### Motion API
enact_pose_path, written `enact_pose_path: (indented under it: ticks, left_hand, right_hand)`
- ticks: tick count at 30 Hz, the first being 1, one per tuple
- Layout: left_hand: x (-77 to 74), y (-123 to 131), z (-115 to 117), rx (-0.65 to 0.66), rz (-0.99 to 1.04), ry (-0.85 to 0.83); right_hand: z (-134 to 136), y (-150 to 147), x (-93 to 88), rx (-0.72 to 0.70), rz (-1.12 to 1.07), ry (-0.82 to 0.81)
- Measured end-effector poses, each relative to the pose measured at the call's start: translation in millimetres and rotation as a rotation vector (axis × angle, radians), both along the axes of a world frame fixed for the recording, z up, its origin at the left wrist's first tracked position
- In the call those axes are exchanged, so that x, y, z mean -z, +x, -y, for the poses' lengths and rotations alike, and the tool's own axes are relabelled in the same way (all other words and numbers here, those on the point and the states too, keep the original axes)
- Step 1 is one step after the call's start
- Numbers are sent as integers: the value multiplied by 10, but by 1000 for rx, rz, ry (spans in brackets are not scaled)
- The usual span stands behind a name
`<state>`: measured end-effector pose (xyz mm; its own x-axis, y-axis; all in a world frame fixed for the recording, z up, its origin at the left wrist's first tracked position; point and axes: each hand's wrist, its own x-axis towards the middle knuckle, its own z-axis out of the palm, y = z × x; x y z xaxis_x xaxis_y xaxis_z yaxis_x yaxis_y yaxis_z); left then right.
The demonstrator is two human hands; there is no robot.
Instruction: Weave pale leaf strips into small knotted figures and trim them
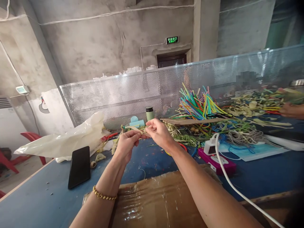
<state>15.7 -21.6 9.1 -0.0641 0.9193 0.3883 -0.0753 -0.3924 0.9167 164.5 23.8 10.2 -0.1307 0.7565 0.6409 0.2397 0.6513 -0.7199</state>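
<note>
Both my hands are raised over the blue table [42, 199], pinching the same pale cream strip [136, 129]. My left hand [127, 144], with a gold bracelet on its wrist, grips the strip from below with closed fingers. My right hand [158, 133] pinches its other end from the right. A heap of coloured strips [201, 106] lies just beyond my right hand, with tangled green and grey cords [232, 131] under it.
A black phone [79, 166] lies at left beside a cream plastic bag [68, 137]. A taped cardboard box [156, 202] sits close in front. A white charger and cable [210, 147] rest on a magenta box [218, 161]. Perforated metal screen [123, 95] behind; another person's hand [292, 110] at far right.
</note>
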Motion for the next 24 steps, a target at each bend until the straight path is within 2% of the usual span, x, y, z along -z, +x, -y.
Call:
enact_pose_path:
  ticks: [3, 4, 5, 7, 9, 10, 13, 15, 18, 24]
  left_hand:
    - [-7, -15, -11, -80, 65, -14]
    - [-7, -16, -16, -96, 81, -14]
    - [-4, -14, -19, -102, 90, -11]
    - [6, -3, -25, -93, 86, -2]
    - [21, 13, -28, -68, 63, -6]
    - [29, 20, -28, -47, 52, -11]
    - [50, 33, -28, 23, 35, -13]
    - [59, 33, -30, 39, 34, -1]
    - [64, 29, -33, 21, 30, -4]
    - [45, 17, -27, -29, 10, 41]
  right_hand:
    - [-27, 26, 10, 222, -42, 67]
    - [-29, 29, 14, 256, -27, 60]
    - [-24, 28, 18, 247, 6, 39]
    - [4, 12, 19, 114, 88, 9]
    - [44, -12, 11, -28, 142, 46]
    - [62, -22, 5, -52, 151, 82]
    - [87, -37, -7, -20, 153, 131]
    - [77, -39, -1, -58, 127, 110]
    - [55, -50, 20, -112, 89, 96]
    - [86, -70, 19, -68, 121, 71]
